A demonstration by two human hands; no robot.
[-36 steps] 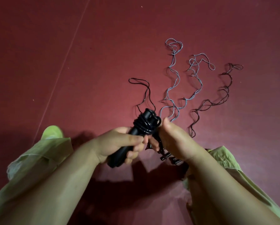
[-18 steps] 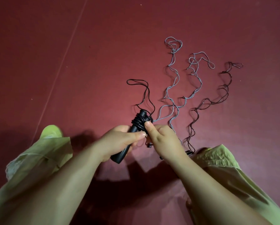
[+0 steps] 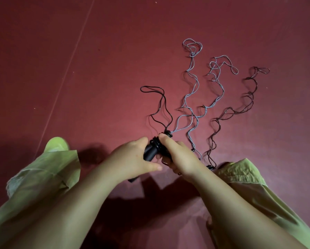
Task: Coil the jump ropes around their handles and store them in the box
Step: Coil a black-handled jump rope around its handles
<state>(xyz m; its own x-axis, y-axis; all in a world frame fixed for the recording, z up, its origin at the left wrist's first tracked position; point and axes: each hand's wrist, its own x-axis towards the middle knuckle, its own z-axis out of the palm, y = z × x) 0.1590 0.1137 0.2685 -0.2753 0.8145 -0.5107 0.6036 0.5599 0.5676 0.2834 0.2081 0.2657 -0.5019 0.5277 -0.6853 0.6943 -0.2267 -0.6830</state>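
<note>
My left hand point(image 3: 132, 159) wraps the black handles point(image 3: 150, 152), fingers curled round the shaft so it stays steady and tilted, cap end pointing far. My right hand point(image 3: 175, 155) closes on the same bundle from the right, thumb point(image 3: 166, 142) pressed on the turns of black rope point(image 3: 157, 141) just below the cap, likely pinning the coil so it does not spring loose between wraps. The free tail of that rope point(image 3: 161, 105) runs far and left in a loose loop on the red floor point(image 3: 78, 69), so winding looks only partly done. Two grey ropes point(image 3: 193, 90) and a dark rope point(image 3: 240, 105) lie in wavy lines to the right, ends toward my right knee, not yet coiled. Their handles are mostly hidden behind my right wrist; a dark end point(image 3: 209, 167) shows near my trouser leg point(image 3: 249, 186). A green shoe point(image 3: 56, 143) sits at near left. No box in view.
</note>
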